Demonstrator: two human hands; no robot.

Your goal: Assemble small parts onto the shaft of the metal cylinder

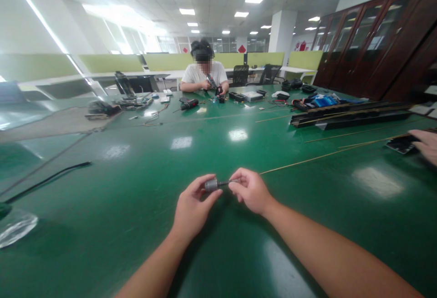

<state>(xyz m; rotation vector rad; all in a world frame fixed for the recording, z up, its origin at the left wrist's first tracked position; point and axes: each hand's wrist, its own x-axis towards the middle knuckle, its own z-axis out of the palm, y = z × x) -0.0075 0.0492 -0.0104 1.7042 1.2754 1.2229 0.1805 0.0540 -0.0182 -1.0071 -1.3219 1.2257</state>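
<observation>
My left hand [194,207] grips a short grey metal cylinder [211,185] between thumb and fingers, a little above the green table. From the cylinder's right side a thin dark shaft [223,183] sticks out, lying roughly level. The fingertips of my right hand [251,189] are pinched round the far end of that shaft, so its tip is partly hidden. Whether the tool is a drill chuck or a hole saw I cannot tell. Behind my right hand, a long thin brass-coloured rod [300,160] runs off to the right.
Across the green table [136,207] a person [205,72] holds a power tool. Black metal channels [348,116] with rods lie at the right back, and another person's hand [426,145] touches a dark piece at the right edge. A black cable [51,179] and clear plastic [17,227] lie left.
</observation>
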